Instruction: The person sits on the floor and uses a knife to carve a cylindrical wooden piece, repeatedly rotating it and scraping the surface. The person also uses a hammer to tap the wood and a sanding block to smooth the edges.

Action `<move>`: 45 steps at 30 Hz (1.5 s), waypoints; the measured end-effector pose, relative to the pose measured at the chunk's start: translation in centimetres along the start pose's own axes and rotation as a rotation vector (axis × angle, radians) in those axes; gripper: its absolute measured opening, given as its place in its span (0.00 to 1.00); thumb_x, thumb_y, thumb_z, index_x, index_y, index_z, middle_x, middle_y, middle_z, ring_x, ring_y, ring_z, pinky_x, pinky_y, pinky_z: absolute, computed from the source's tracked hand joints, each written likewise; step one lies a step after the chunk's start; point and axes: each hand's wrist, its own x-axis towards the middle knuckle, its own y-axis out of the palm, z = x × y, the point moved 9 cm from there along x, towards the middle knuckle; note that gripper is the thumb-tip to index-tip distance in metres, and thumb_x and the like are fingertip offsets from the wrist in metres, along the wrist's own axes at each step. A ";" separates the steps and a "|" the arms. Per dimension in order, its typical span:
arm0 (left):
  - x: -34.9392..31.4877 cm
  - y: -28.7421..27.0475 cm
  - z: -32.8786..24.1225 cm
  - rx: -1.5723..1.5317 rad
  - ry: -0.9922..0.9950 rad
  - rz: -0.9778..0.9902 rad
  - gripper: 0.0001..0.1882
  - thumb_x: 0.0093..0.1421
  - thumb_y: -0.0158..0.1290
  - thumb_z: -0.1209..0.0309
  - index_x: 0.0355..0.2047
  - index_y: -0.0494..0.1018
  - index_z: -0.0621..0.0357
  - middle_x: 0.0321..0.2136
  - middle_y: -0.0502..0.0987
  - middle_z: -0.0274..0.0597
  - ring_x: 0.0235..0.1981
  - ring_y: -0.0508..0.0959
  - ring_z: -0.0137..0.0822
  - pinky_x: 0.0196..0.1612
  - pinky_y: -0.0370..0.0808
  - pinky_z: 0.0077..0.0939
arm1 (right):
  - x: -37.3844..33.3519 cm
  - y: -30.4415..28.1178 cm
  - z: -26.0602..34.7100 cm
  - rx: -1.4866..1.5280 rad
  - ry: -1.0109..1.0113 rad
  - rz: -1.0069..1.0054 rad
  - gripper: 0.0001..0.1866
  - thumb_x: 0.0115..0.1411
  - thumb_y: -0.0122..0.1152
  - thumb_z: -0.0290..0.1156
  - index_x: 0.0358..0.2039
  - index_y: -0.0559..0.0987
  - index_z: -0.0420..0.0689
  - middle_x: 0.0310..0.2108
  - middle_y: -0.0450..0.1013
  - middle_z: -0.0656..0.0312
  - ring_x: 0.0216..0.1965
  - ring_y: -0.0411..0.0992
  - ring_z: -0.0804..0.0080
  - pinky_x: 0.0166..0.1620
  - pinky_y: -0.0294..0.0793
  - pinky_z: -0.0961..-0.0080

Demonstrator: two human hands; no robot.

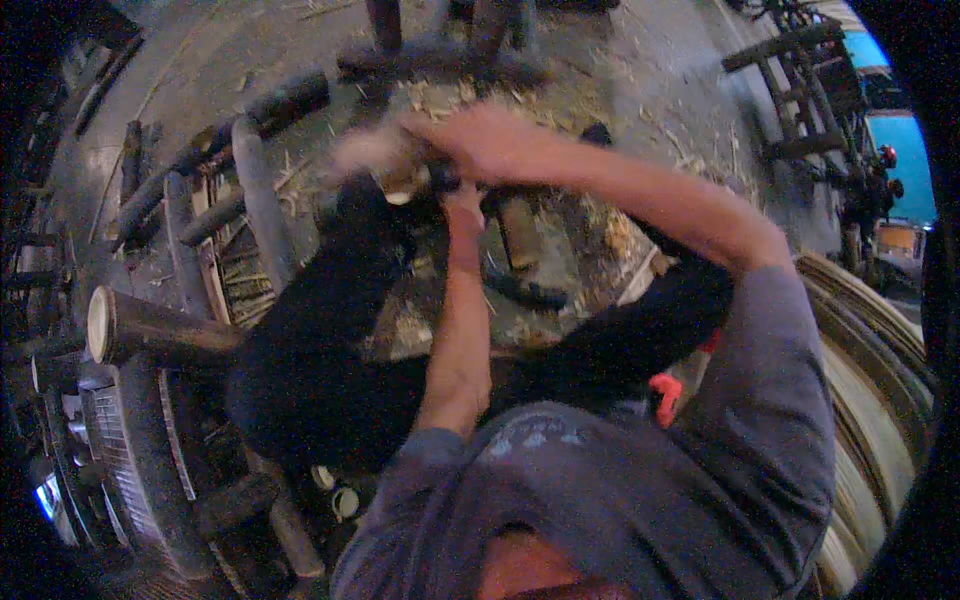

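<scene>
My left hand (pixel 466 208) reaches up the middle and appears closed around a dark thing I cannot make out, partly covered by my other arm. Across and above it comes my right hand (pixel 475 145), smeared by motion, so its fingers do not show clearly. Just left of it is a pale blurred shape (pixel 372 155) of unclear kind. Close below that shape, a piece of wood with a pale round end (pixel 400 192) sits near both hands, between my dark-trousered legs.
Wood shavings (pixel 655 125) litter the floor. A log-like wooden frame (pixel 262 200) stands at the left, with a thick log (pixel 165 330) nearer me. Several long pale strips (pixel 860 340) are stacked at the right. A red object (pixel 664 396) lies by my right leg.
</scene>
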 end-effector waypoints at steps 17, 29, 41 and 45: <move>-3.7 5.6 -3.7 -0.119 -0.022 -0.171 0.26 0.48 0.58 0.75 0.49 0.67 0.63 0.44 0.74 0.47 0.43 0.75 0.42 0.47 0.70 0.38 | -14.9 -1.2 -6.1 0.316 0.581 -0.248 0.43 0.44 0.61 0.31 0.61 0.53 0.59 0.46 0.70 0.49 0.41 0.71 0.47 0.43 0.73 0.60; -5.6 7.2 -8.1 0.536 0.123 -0.311 0.19 0.48 0.60 0.72 0.40 0.71 0.66 0.36 0.77 0.44 0.34 0.76 0.39 0.42 0.72 0.32 | -33.4 0.9 -10.5 0.658 1.105 -0.895 0.37 0.51 0.61 0.25 0.59 0.54 0.37 0.31 0.67 0.60 0.28 0.66 0.76 0.32 0.66 0.80; -9.1 24.8 -3.3 0.951 0.710 0.622 0.24 0.35 0.63 0.62 0.34 0.68 0.48 0.26 0.64 0.43 0.28 0.69 0.46 0.30 0.64 0.38 | -40.7 4.5 -8.2 0.902 1.310 -1.315 0.35 0.53 0.60 0.24 0.58 0.54 0.39 0.27 0.68 0.61 0.22 0.67 0.76 0.26 0.70 0.78; -6.8 23.7 0.8 1.084 0.676 0.651 0.24 0.35 0.63 0.63 0.34 0.68 0.47 0.26 0.65 0.43 0.29 0.69 0.46 0.30 0.65 0.38 | -41.5 6.9 -8.5 0.901 1.401 -1.221 0.38 0.50 0.64 0.28 0.59 0.56 0.38 0.47 0.65 0.55 0.40 0.67 0.69 0.44 0.68 0.74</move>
